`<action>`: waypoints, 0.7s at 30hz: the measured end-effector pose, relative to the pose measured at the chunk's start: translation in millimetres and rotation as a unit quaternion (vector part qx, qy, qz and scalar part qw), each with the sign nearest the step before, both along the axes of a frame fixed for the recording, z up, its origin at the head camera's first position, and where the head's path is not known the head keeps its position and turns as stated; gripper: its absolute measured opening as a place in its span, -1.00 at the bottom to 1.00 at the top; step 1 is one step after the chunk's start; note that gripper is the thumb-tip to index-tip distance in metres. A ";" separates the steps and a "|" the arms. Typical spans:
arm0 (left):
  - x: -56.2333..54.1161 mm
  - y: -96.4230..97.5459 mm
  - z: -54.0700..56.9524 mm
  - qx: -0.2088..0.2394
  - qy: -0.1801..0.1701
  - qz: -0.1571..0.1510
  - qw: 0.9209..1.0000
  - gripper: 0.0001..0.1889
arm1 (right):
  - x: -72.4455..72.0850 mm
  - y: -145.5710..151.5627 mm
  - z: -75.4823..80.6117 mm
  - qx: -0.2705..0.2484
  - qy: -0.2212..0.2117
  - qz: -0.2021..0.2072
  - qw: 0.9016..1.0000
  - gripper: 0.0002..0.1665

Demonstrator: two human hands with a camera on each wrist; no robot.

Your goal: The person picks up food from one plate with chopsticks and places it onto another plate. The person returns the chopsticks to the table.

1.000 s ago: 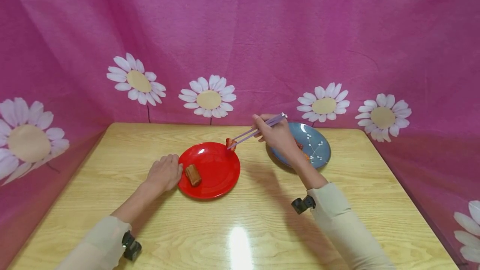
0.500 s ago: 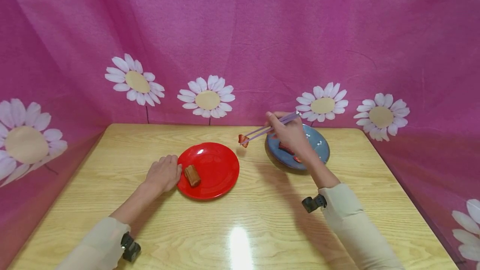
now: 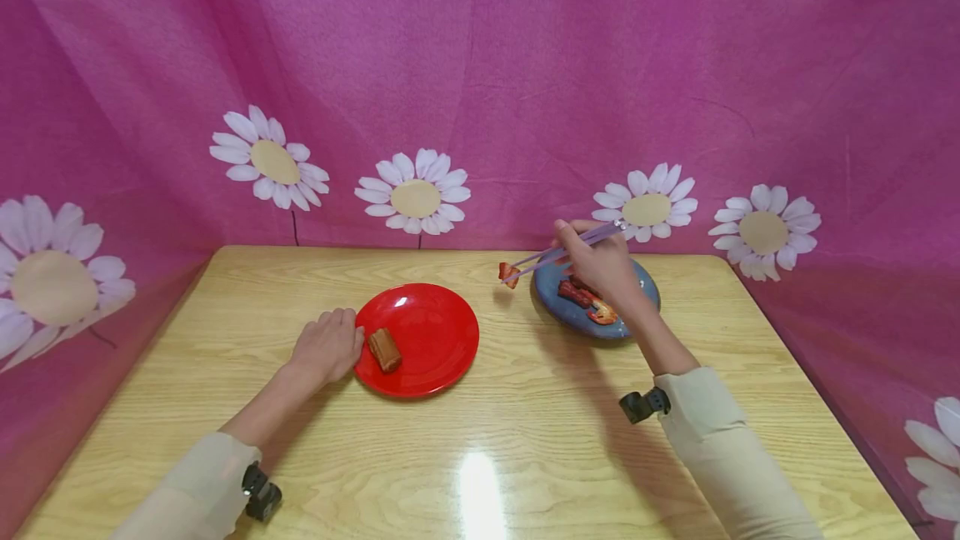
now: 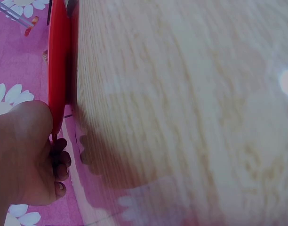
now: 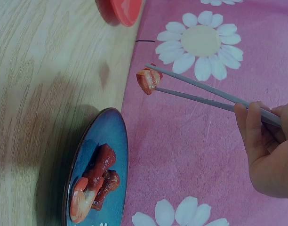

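My right hand (image 3: 603,265) holds a pair of light purple chopsticks (image 5: 196,85), and their tips pinch a small red-and-white chunk of food (image 5: 148,80). The chunk hangs above the wood between the two plates. Partly under that hand is a blue plate (image 5: 116,134) bearing glossy dark-red pieces (image 5: 101,162) and an orange, shrimp-like piece (image 5: 83,202). On the left, my left hand (image 3: 326,346) grips the rim of a red plate (image 3: 438,344), thumb side above and fingertips beneath. A brown, ribbed block of food (image 3: 386,350) lies on that plate near the hand.
Both plates stand on a light wooden table (image 3: 480,432). A pink curtain (image 3: 517,90) with printed daisies borders the table at the back and sides. Small black cameras are strapped to both sleeves.
My right hand has moved right, carrying the chunk in the chopsticks from over the red plate's edge toward the blue plate. The left hand stays at the red plate's rim.
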State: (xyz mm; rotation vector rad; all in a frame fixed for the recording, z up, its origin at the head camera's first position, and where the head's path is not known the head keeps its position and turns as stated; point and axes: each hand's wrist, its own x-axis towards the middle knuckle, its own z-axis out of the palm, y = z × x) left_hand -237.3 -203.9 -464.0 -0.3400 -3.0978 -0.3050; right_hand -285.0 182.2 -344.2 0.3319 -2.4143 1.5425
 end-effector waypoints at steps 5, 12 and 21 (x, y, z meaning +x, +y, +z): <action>0.1 0.2 0.7 -0.003 -0.001 -0.002 1.000 -0.79 | 0.7 5.3 2.1 0.002 -0.008 -0.011 1.000 -0.57; 0.4 0.3 1.1 0.002 -0.004 -0.004 1.000 -0.79 | 1.5 15.7 3.6 0.010 -0.008 -0.012 1.000 -0.51; 0.9 0.4 1.7 0.004 -0.013 0.000 1.000 -0.78 | 1.7 29.7 1.3 -0.012 -0.004 -0.019 1.000 -0.50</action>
